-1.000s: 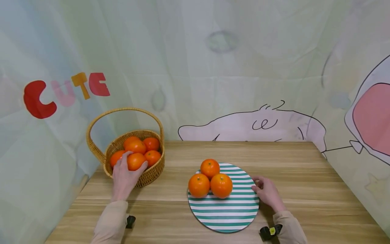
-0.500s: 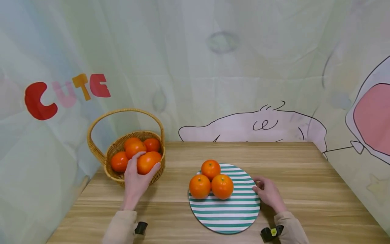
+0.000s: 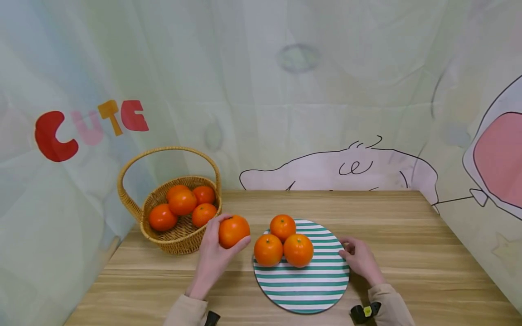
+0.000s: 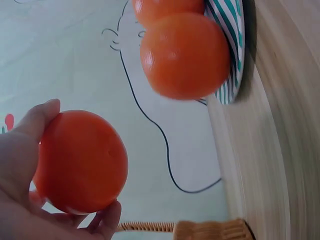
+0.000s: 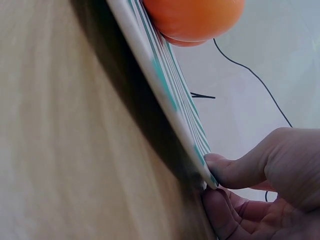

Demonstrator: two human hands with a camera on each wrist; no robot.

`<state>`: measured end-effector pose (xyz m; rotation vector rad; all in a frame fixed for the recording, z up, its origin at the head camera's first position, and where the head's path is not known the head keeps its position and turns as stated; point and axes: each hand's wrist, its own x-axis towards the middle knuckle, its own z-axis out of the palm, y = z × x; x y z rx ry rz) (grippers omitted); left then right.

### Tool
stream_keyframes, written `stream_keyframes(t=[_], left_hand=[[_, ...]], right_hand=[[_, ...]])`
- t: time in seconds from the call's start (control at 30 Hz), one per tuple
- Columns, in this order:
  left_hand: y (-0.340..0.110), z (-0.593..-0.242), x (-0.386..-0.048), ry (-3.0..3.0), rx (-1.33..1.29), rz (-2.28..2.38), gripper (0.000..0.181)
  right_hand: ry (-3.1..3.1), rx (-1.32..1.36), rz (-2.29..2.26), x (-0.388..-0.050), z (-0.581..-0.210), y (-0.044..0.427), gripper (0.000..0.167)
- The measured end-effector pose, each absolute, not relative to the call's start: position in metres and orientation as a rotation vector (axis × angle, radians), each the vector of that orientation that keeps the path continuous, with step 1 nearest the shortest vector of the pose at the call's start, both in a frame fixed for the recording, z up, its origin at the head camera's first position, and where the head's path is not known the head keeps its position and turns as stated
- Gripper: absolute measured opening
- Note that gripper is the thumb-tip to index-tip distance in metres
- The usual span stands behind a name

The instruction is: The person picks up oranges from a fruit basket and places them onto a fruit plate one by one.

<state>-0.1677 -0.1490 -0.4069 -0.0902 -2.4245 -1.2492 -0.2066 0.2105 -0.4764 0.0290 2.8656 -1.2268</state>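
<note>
In the head view my left hand [image 3: 213, 256] grips an orange fruit [image 3: 234, 231] between thumb and fingers, in the air between basket and plate. The left wrist view shows the same fruit [image 4: 82, 161] held from below and the side. Three oranges [image 3: 298, 250] sit grouped on the left part of a round plate [image 3: 303, 290] with green and white stripes. My right hand [image 3: 360, 260] pinches the plate's right edge; in the right wrist view the thumb [image 5: 225, 170] lies on top of the rim and fingers are beneath it.
A wicker basket [image 3: 179, 242] with a tall handle stands at the table's back left, holding several orange fruits [image 3: 182, 202]. Behind the wooden table [image 3: 412, 235] hangs a printed curtain [image 3: 253, 90].
The left hand has lifted one fruit out of the basket and carried it right, towards the plate. My right hand keeps its hold on the plate's edge.
</note>
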Motion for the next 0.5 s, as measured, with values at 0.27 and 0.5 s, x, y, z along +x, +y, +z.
stream_keyframes(t=[0.27, 0.5], left_hand=[[-0.117, -0.413, -0.158, -2.422, -0.265, -1.318, 0.062], [-0.101, -0.416, -0.151, -2.443, -0.356, -1.321, 0.058]], right_hand=[[2.859, 0.038, -1.222, -0.207, -0.476, 0.210, 0.029], [2.862, 0.040, -1.211, -0.207, -0.476, 0.210, 0.029]])
